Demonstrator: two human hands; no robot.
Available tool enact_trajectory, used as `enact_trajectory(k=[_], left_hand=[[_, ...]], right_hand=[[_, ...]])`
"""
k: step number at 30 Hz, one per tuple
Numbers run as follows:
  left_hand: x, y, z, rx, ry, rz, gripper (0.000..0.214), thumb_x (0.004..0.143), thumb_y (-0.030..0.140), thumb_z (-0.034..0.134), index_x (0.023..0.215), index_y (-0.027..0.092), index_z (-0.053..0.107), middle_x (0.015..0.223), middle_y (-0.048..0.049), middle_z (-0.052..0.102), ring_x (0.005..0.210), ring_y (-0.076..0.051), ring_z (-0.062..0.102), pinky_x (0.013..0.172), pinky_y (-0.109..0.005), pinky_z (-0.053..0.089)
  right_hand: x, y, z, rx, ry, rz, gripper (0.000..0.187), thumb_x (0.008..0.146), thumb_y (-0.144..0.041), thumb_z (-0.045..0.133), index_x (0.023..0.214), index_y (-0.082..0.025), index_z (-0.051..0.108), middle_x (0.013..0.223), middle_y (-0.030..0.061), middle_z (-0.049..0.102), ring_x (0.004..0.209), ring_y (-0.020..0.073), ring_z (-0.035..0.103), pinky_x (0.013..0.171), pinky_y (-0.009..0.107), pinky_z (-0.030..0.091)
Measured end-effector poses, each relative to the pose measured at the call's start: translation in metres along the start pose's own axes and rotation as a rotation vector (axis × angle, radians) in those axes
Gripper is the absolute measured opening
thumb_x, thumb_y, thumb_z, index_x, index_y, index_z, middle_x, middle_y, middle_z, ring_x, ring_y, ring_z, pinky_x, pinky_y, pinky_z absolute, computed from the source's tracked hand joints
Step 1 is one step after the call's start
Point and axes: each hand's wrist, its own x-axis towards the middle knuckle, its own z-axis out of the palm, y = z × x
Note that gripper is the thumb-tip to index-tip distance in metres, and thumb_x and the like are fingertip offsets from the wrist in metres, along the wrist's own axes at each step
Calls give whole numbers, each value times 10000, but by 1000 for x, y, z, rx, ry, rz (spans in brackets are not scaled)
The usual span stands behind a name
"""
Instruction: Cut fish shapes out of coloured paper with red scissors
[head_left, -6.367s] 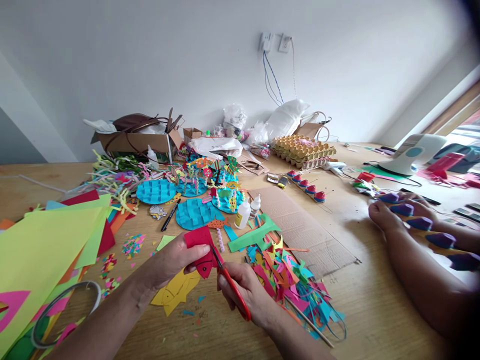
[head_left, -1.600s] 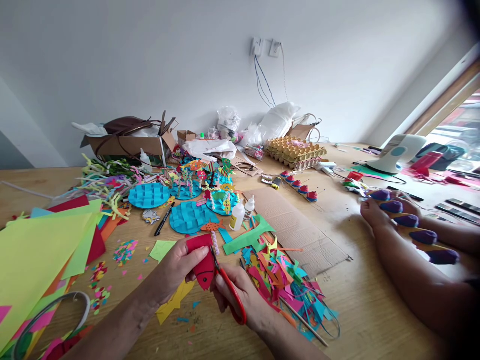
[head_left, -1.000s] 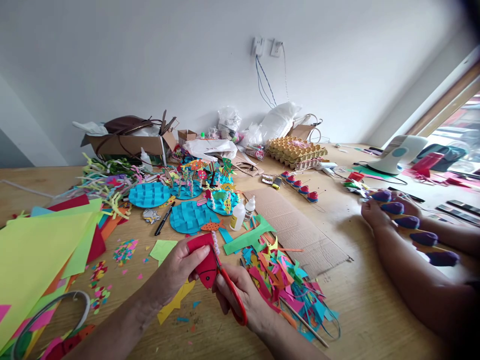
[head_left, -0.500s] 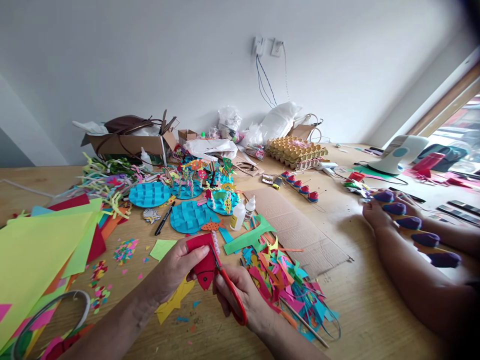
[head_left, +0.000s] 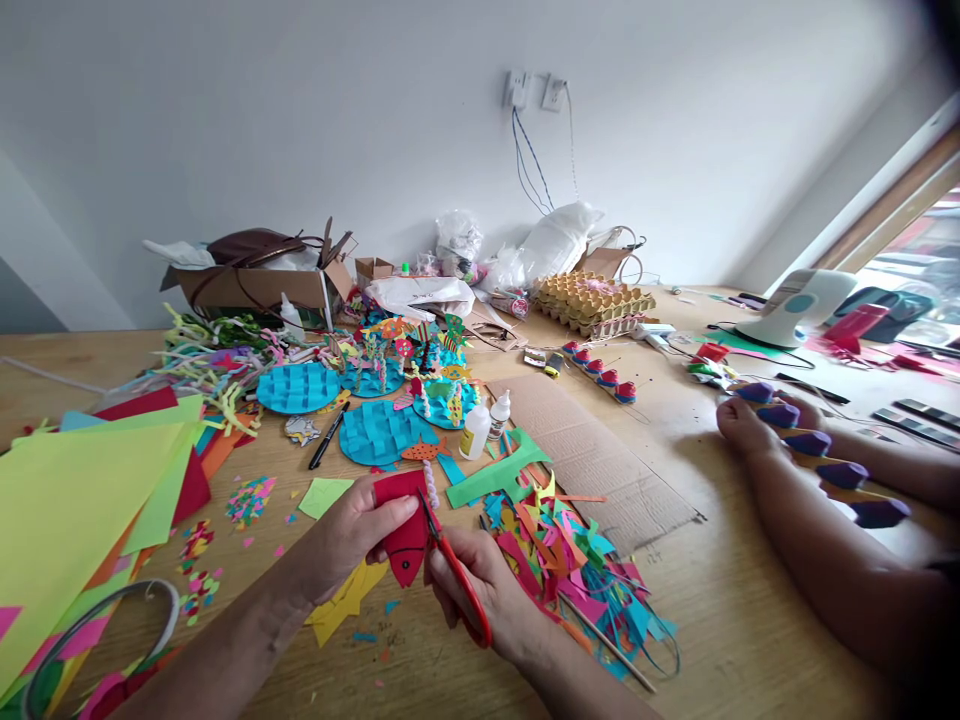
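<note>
My left hand (head_left: 346, 535) pinches a red paper fish cut-out (head_left: 403, 532) just above the wooden table (head_left: 750, 620). Thumb and fingers close on the paper's left side. My right hand (head_left: 476, 590) grips red-handled scissors (head_left: 456, 580), their blades reaching into the red paper's right edge. Under the hands lies a yellow paper offcut (head_left: 346, 602). To the right of the scissors sits a heap of coloured paper scraps (head_left: 577, 560).
Large yellow and green sheets (head_left: 82, 490) lie at left, a wire ring (head_left: 90, 620) at the near left. Blue woven discs (head_left: 382, 432), glue bottles (head_left: 475, 432), a black marker (head_left: 328, 437), flat cardboard (head_left: 592, 455) and egg trays (head_left: 596, 300) lie beyond. Another person's hand (head_left: 746, 425) holds purple-capped pieces (head_left: 817, 445) at right.
The red paper has been turned a little in my left hand as the scissors work along its edge. The other person's hands shifted slightly left.
</note>
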Motion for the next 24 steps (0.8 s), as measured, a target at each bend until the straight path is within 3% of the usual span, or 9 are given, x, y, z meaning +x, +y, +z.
enact_trajectory(k=[16,24], left_hand=[[-1,9,-16,66,-88,-37,186,739,325,592,702,149,636,530,16,573,445,-98,442,433,-205,318],[-2,17,-24,150,-164,-100,185,714,332,597,679,151,613,530,31,545,451,-86,403,437,-198,273]], right_hand=[[-1,4,-8,-134,-48,17,329,837,-411,475,610,-174,452,457,-62,381,376,63,364,349,156,271],[-2,-8,-11,-317,-100,-63,357,852,-354,459,551,-179,381,477,-64,294,437,63,266,393,189,188]])
